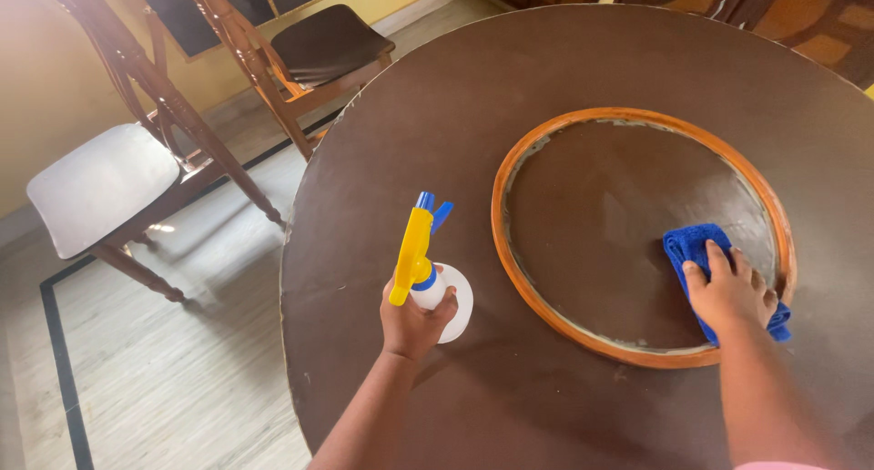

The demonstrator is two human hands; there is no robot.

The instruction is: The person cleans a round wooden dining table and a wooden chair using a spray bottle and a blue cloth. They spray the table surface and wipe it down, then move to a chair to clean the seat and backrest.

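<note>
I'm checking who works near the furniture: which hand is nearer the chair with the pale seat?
Left. The left hand holds the spray bottle near the table's chair-side edge; the right hand presses the blue cloth far across, inside the wooden ring, away from the chair.

No labels, signs or screens visible. Sole container: white spray bottle [444,299] with yellow-and-blue trigger head, unlabelled, near left of centre, above the surface [546,69].

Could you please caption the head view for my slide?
Left hand holds a yellow-triggered spray bottle; right hand presses a blue cloth.
</note>
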